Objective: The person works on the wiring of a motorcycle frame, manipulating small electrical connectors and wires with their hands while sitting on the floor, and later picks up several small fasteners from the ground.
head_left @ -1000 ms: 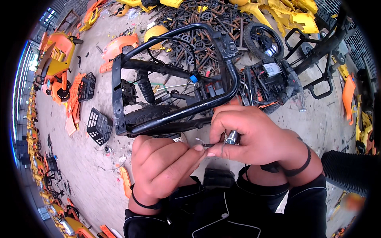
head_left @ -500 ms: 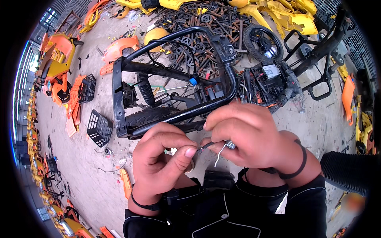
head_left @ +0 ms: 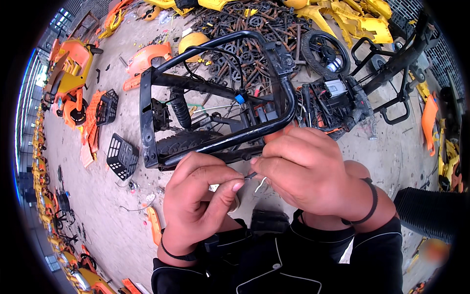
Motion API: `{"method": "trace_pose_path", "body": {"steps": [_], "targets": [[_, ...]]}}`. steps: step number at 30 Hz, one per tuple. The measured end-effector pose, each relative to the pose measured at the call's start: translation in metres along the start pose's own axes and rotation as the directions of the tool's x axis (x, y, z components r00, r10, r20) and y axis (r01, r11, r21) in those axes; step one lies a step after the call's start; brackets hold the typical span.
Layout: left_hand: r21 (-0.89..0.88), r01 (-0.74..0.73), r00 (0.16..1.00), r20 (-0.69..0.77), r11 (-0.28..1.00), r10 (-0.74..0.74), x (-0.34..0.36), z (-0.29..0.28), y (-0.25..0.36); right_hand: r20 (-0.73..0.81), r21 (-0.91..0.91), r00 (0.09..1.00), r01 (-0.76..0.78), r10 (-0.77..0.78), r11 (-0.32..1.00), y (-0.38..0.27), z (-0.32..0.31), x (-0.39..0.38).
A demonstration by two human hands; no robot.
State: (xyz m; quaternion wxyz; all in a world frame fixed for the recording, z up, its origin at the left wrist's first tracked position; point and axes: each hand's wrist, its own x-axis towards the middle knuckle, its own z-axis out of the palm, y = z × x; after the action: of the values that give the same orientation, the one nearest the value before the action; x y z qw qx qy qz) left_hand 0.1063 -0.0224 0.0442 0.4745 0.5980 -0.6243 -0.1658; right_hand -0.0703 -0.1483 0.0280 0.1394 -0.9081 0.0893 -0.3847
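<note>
In front of my lap, my left hand (head_left: pixel 203 193) pinches a thin dark cable (head_left: pixel 251 175) between thumb and forefinger. My right hand (head_left: pixel 303 169) is closed around the same cable just to the right, its fingertips almost meeting the left ones. A short white wire (head_left: pixel 261 184) pokes out below the right fingers. Beyond both hands stands a black tubular vehicle frame (head_left: pixel 225 143) with a coil shock absorber (head_left: pixel 180 109) and a rear tyre (head_left: pixel 191 141). What lies inside the right fist is hidden.
Black plastic baskets (head_left: pixel 122 157) sit on the floor to the left. Rusty crank parts (head_left: pixel 235 44) are heaped behind the frame, with a loose wheel (head_left: pixel 325 54) beside them. Orange panels (head_left: pixel 149 59) and yellow panels (head_left: pixel 362 24) lie around. A ribbed black object (head_left: pixel 428 213) is at the right.
My right hand has turned and its fingers have closed in. The silvery piece seen by it is now hidden, and less of the white wire shows. The left hand barely moved.
</note>
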Motion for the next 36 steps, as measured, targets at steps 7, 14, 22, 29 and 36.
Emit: {"method": "trace_pose_path", "body": {"steps": [7,14,22,29,36], "targets": [[0.214,-0.069,0.997,-0.021,0.974,0.076,-0.001,0.002,-0.003,-0.028,-0.102,1.0,0.006,-0.009,0.995,-0.003,0.003,0.003],[0.427,-0.215,0.971,-0.006,0.878,0.24,0.0,0.002,-0.005,0.254,0.098,0.905,-0.374,0.341,0.922,-0.013,-0.001,0.006],[0.494,-0.246,0.952,-0.038,0.834,0.304,0.0,-0.001,-0.013,0.381,0.448,0.861,-0.491,0.338,0.747,-0.003,0.005,0.006],[0.494,-0.256,0.95,-0.029,0.831,0.311,-0.001,-0.001,-0.013,0.376,0.454,0.853,-0.51,0.362,0.731,0.002,0.005,0.005],[0.447,-0.23,0.959,-0.048,0.864,0.28,-0.001,0.001,-0.013,0.34,0.441,0.846,-0.529,0.41,0.725,-0.002,0.003,0.006]]}}
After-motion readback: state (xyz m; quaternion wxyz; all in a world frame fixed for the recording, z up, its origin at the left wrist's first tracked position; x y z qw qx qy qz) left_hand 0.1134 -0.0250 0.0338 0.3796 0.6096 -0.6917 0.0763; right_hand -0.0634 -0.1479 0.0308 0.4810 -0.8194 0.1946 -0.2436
